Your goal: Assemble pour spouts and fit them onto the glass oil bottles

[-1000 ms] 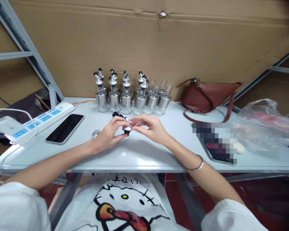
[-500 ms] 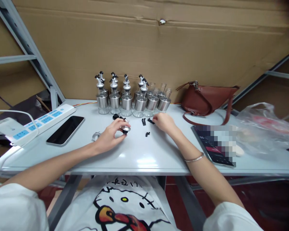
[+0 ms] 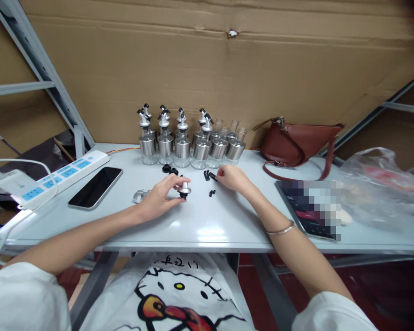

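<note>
Between the thumb and fingers of my left hand (image 3: 158, 197) is a silver bottle pourer (image 3: 184, 188) with a black stopper at its lower end. My right hand (image 3: 232, 178) is closed at the fingertips on a small black lever (image 3: 212, 176), just above the table. More black levers (image 3: 206, 175) lie right beside it. Several tiny black caps (image 3: 212, 193) are on the table nearer to me. Silver rings (image 3: 140, 196) rest left of my left hand, partly hidden by it. Black stoppers (image 3: 166, 168) lie behind that hand.
Glass bottles with steel bands (image 3: 182, 148) stand in rows at the back, several with pourers fitted. A power strip (image 3: 64, 177) and a phone (image 3: 95, 187) lie at left. On the right are a brown bag (image 3: 296, 142), a tablet (image 3: 296, 209) and a plastic bag (image 3: 382, 188).
My left hand has turned the pourer more upright and moved it slightly right. My right hand has shifted slightly left and nearer, with the black lever at its fingertips.
</note>
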Motion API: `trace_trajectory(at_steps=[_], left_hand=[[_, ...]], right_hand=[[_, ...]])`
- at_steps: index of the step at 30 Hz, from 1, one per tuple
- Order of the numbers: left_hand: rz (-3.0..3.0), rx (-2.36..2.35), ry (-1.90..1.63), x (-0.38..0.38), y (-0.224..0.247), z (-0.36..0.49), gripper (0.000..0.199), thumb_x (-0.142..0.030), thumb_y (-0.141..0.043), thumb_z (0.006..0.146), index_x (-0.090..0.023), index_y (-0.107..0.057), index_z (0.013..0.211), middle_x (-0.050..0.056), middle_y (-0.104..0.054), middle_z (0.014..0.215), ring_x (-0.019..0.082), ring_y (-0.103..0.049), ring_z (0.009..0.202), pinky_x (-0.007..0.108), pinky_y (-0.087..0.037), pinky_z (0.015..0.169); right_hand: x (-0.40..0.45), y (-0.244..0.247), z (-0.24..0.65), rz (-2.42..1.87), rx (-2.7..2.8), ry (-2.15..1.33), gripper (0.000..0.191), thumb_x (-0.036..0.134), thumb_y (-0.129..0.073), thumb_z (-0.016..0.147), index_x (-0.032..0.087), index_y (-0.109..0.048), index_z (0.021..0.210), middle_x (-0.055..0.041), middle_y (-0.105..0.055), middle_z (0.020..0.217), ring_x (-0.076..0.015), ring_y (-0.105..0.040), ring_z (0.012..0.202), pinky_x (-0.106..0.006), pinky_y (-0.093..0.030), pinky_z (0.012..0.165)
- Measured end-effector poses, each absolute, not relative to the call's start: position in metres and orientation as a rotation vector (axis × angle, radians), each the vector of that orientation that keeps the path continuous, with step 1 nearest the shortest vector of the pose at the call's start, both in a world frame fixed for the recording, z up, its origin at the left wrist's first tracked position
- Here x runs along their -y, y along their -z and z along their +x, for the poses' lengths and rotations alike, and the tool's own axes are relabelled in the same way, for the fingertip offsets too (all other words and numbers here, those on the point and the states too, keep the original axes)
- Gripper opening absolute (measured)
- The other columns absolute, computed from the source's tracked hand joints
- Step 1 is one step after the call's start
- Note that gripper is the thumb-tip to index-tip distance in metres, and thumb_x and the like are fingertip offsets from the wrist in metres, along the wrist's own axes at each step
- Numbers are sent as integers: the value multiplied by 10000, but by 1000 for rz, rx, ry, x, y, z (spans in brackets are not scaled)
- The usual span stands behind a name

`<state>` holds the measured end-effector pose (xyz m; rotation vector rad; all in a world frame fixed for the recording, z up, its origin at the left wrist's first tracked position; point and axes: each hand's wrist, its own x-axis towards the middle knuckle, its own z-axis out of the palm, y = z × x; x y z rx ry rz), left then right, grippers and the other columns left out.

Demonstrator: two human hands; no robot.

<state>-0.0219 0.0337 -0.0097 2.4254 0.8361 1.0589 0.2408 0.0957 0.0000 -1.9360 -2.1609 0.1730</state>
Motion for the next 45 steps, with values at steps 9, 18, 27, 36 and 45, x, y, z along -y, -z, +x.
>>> trace_trajectory(at_steps=[9, 18, 27, 36, 45], left_hand=[[2547, -808, -1021, -34, 9, -22, 201, -128, -648, 846, -214, -624, 1026, 63, -545, 1111, 199, -609, 1040, 393, -543, 918], [2533, -789, -1052, -37, 14, -24, 230, -135, -681, 833, -226, -621, 1036, 94, -503, 1239, 247, -543, 1174, 444, -541, 957], [2546, -746, -1075, -36, 13, -23, 217, -134, -688, 830, -209, -601, 1014, 110, -488, 1258, 270, -506, 1237, 466, -532, 973], [2540, -747, -1093, -34, 10, -22, 207, -123, -677, 837, -195, -595, 1012, 125, -453, 1333, 273, -520, 1230, 448, -538, 941], [2551, -770, -1121, -34, 11, -24, 208, -142, -686, 834, -197, -613, 1021, 120, -494, 1312, 265, -557, 1204, 460, -533, 951]], right_hand=[[-65, -13, 208, -1157, 2217, -273, 57, 203, -502, 897, 188, -532, 852, -23, -640, 778, -144, -590, 682, -243, -443, 641], [-50, -8, 196, -795, 2090, -279, 144, 220, -497, 916, 209, -465, 776, 12, -539, 696, -124, -506, 622, -234, -404, 576], [-51, -5, 194, -706, 2115, -260, 171, 202, -512, 921, 211, -447, 763, -1, -561, 741, -125, -528, 659, -246, -421, 611], [-49, -5, 194, -702, 2148, -305, 159, 218, -532, 929, 206, -471, 783, -8, -576, 754, -123, -534, 654, -243, -426, 611], [-48, -7, 194, -710, 2181, -317, 175, 276, -498, 955, 198, -497, 798, -9, -575, 740, -126, -534, 661, -237, -421, 584]])
